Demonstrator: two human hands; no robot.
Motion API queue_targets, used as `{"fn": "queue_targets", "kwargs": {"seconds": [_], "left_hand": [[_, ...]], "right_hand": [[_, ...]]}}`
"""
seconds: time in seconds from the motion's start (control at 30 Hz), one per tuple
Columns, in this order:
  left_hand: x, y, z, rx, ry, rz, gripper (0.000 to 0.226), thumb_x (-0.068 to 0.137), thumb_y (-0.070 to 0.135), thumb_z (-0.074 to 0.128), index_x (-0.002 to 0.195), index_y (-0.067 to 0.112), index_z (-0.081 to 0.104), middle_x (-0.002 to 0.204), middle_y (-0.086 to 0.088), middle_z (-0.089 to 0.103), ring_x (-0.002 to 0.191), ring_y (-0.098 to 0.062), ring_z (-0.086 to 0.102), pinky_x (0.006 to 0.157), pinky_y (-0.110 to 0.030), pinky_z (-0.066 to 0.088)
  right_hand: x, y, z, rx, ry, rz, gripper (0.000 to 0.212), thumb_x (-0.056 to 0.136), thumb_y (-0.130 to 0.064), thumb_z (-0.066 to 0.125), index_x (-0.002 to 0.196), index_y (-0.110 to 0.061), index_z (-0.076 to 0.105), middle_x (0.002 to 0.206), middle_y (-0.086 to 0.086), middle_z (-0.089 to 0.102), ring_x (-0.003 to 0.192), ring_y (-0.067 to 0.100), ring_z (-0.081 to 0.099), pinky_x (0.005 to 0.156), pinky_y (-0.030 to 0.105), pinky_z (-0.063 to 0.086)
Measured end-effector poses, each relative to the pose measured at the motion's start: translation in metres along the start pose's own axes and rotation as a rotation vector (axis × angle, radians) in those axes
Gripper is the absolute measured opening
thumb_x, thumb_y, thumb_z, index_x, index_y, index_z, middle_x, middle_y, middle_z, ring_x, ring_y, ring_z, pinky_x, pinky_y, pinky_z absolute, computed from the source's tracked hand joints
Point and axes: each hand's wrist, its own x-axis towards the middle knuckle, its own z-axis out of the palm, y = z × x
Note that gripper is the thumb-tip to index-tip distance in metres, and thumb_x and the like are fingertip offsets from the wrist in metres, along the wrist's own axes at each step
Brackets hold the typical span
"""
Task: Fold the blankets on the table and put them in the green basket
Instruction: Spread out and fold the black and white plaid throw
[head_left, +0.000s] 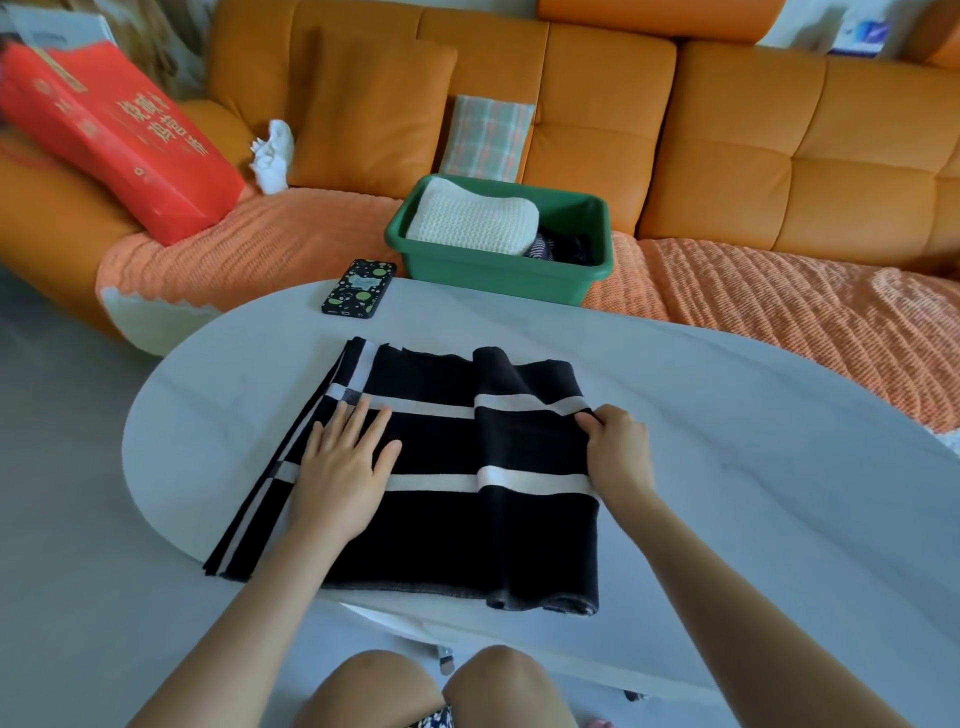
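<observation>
A black blanket with white stripes (436, 530) lies partly folded on the white oval table (727, 467), its right part doubled over. My left hand (345, 467) presses flat on the blanket's left half with fingers spread. My right hand (618, 449) pinches the blanket's right folded edge at a white stripe. The green basket (498, 275) stands behind the table on the sofa seat. It holds a folded cream knitted blanket (475, 218) and a dark striped cloth (563, 249).
A phone in a black spotted case (359, 288) lies at the table's far edge. On the orange sofa (727, 145) are a red bag (119, 135), a white cloth (272, 156) and a plaid cloth (488, 137). My knees are below the table's near edge.
</observation>
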Motion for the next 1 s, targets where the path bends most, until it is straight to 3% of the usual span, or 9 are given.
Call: {"fn": "queue_targets", "kwargs": {"seconds": [0.17, 0.27, 0.33, 0.43, 0.53, 0.67, 0.8, 1.0], "left_hand": [[-0.001, 0.000, -0.003, -0.032, -0.010, -0.011, 0.057, 0.097, 0.052, 0.016, 0.148, 0.027, 0.015, 0.157, -0.002, 0.004, 0.145, -0.019, 0.000, 0.117, -0.038, 0.002], [0.002, 0.001, -0.009, -0.121, 0.071, -0.069, 0.052, 0.098, 0.039, 0.036, 0.145, 0.016, 0.032, 0.154, -0.010, 0.021, 0.143, -0.026, 0.016, 0.115, -0.042, 0.015], [0.000, -0.002, -0.019, -0.161, 0.226, -0.184, 0.046, 0.094, 0.024, 0.051, 0.135, 0.005, 0.045, 0.140, -0.018, 0.042, 0.129, -0.036, 0.037, 0.104, -0.046, 0.033], [-0.004, -0.016, -0.028, -0.117, 0.309, -0.312, 0.037, 0.088, 0.016, 0.060, 0.121, 0.001, 0.056, 0.113, -0.025, 0.055, 0.103, -0.043, 0.048, 0.084, -0.049, 0.041], [-0.008, -0.031, -0.028, -0.200, 0.293, -0.362, 0.031, 0.087, 0.021, 0.063, 0.108, -0.001, 0.060, 0.100, -0.023, 0.056, 0.092, -0.042, 0.052, 0.075, -0.047, 0.043], [-0.006, -0.034, -0.029, -0.189, 0.299, -0.385, 0.025, 0.091, 0.025, 0.057, 0.096, 0.001, 0.057, 0.092, -0.017, 0.058, 0.076, -0.035, 0.054, 0.060, -0.039, 0.040], [-0.003, -0.039, -0.033, -0.090, 0.341, -0.282, 0.024, 0.093, 0.026, 0.051, 0.082, 0.004, 0.048, 0.080, -0.012, 0.050, 0.053, -0.028, 0.043, 0.048, -0.034, 0.031], [0.001, -0.049, -0.030, 0.022, 0.288, -0.188, 0.025, 0.092, 0.025, 0.053, 0.079, 0.004, 0.048, 0.076, -0.014, 0.054, 0.045, -0.025, 0.040, 0.042, -0.027, 0.026]], "right_hand": [[-0.003, 0.007, 0.006, -0.120, -0.049, 0.012, 0.029, 0.099, -0.021, 0.041, 0.076, -0.004, 0.043, 0.066, 0.005, 0.046, 0.054, 0.017, 0.040, 0.045, 0.030, 0.025], [-0.004, 0.007, 0.008, -0.149, -0.069, 0.013, 0.030, 0.099, -0.025, 0.041, 0.077, -0.005, 0.043, 0.070, 0.008, 0.049, 0.058, 0.023, 0.044, 0.047, 0.031, 0.027], [-0.004, 0.006, 0.007, -0.149, -0.075, 0.019, 0.032, 0.099, -0.030, 0.041, 0.083, -0.003, 0.048, 0.076, 0.011, 0.054, 0.067, 0.029, 0.050, 0.052, 0.032, 0.032], [-0.007, 0.006, 0.004, -0.124, -0.087, 0.044, 0.043, 0.099, -0.042, 0.036, 0.093, -0.003, 0.052, 0.086, 0.011, 0.057, 0.080, 0.032, 0.055, 0.064, 0.034, 0.040], [-0.011, 0.010, -0.001, -0.122, -0.110, 0.055, 0.046, 0.098, -0.040, 0.038, 0.096, 0.002, 0.056, 0.089, 0.014, 0.061, 0.082, 0.032, 0.058, 0.068, 0.036, 0.045], [-0.017, 0.011, 0.002, -0.118, -0.104, 0.053, 0.033, 0.098, -0.029, 0.043, 0.099, 0.001, 0.055, 0.092, 0.014, 0.061, 0.082, 0.031, 0.055, 0.068, 0.035, 0.042], [-0.023, 0.008, 0.003, -0.152, -0.067, 0.012, 0.024, 0.100, -0.022, 0.040, 0.096, -0.001, 0.050, 0.075, 0.005, 0.051, 0.069, 0.028, 0.049, 0.061, 0.035, 0.038], [-0.025, 0.012, 0.001, -0.268, -0.079, -0.038, 0.025, 0.101, -0.024, 0.037, 0.096, -0.002, 0.047, 0.068, 0.001, 0.043, 0.070, 0.030, 0.050, 0.060, 0.034, 0.038]]}}
